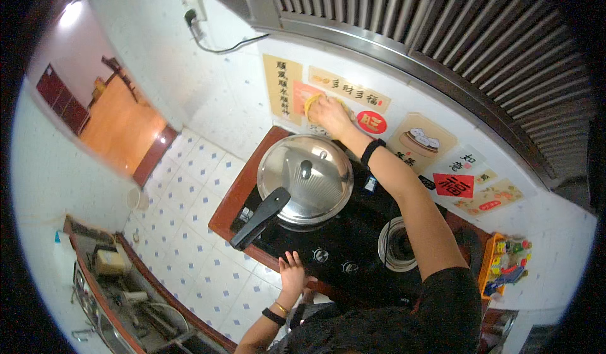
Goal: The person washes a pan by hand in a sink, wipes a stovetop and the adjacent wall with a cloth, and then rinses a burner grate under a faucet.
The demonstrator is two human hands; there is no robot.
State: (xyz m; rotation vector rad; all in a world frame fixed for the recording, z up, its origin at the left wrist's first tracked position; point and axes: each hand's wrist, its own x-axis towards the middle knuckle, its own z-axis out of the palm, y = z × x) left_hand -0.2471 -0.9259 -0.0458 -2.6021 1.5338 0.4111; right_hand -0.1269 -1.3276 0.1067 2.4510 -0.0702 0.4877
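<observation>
My right hand (330, 116) is stretched out to the wall behind the cooker. It presses a yellow cloth (310, 101) against the stickers there, beside a red round sticker (371, 122). The palm hides part of the cloth. Nothing is in my left hand (292, 274), whose fingers are spread at the front edge of the wooden-edged counter (269, 255). Between the hands stands a pan with a shiny domed lid (284, 169) on the black gas hob (326, 240). Its long black handle (260, 219) points toward the front left.
A ring-shaped burner (381, 246) lies under my right arm. The ribbed range hood (407, 46) overhangs the wall. An orange basket of bottles (487, 268) stands at right. A plugged-in cord (218, 51) hangs at upper left. Another counter (142, 297) lies across the tiled floor (203, 216).
</observation>
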